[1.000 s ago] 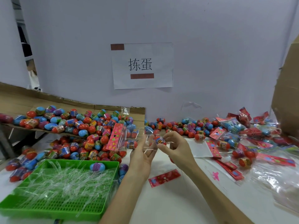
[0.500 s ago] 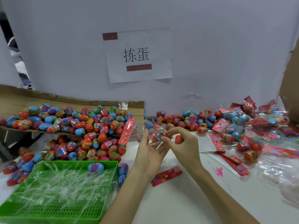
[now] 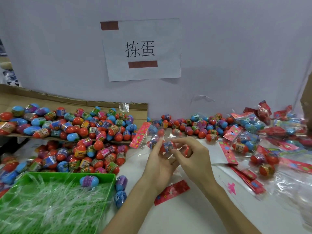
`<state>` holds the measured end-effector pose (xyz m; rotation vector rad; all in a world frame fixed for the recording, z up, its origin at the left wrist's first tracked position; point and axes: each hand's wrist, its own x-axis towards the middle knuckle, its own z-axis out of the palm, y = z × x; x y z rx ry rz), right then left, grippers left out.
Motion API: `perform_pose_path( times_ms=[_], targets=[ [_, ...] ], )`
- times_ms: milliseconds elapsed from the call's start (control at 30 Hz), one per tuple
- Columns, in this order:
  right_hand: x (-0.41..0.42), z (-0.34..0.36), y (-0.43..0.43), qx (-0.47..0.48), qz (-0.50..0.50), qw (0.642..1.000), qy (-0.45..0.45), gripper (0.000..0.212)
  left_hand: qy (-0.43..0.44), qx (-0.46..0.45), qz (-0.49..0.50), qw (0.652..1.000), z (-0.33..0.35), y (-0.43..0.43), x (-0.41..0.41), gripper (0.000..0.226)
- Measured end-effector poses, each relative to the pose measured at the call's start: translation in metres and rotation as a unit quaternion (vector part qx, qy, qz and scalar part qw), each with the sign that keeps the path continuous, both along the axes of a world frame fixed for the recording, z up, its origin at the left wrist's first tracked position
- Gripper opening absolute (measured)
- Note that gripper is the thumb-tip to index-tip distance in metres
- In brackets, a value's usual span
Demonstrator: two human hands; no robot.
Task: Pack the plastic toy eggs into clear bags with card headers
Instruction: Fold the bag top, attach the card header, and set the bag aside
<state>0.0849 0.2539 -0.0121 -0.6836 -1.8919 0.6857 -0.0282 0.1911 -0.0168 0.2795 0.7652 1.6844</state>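
Because limp film would fold shut if laid flat, the clear bag (image 3: pixel 163 135) is held up off the bench (image 3: pixel 185 217) between both hands, with its pink card header (image 3: pixel 139 135) left jutting to the left, out of the way of the mouth. The left hand (image 3: pixel 158 166) is raised palm-up beneath the bag, and its fingers (image 3: pixel 157 146) are stretched nearly straight against the film, seemingly as a backstop; whether the film is actually pinched there cannot be told through the blur. The right hand (image 3: pixel 195 159) is brought in from the other side, and a red-and-blue toy egg (image 3: pixel 167 146) is pinched between its thumb and forefinger, the other fingers being loosely curled. The egg is judged to be at or just inside the mouth, and at least one more seems to show through the film further in, so the step in hand is taken to be loading rather than sealing. Loose eggs (image 3: pixel 70 125) are heaped on a cardboard flap (image 3: pixel 118 105) and the bench to the left, within easy reach, while finished bags (image 3: pixel 249 124) are piled to the right, so stock and output are kept apart. A spare header (image 3: pixel 171 191) lies just below the hands, and a green tray (image 3: pixel 108 181) of clear film is set at the near left.
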Motion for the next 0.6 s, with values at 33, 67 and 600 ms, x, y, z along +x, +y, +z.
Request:
perform_pose_path(
  times_ms=[33,67,600],
  targets=[
    [0.001,0.0,0.001,-0.008,-0.012,1.0,0.008,0.034,0.007,-0.003,-0.001,1.0,-0.005,0.001,0.001,0.053],
    [0.001,0.0,0.001,-0.018,-0.025,0.999,0.019,0.032,0.013,-0.007,-0.003,1.0,-0.009,0.001,0.002,0.05],
    [0.008,0.004,0.004,-0.093,0.066,0.993,0.002,0.037,0.03,-0.037,-0.039,0.998,-0.01,-0.005,0.007,0.043]
  ],
)
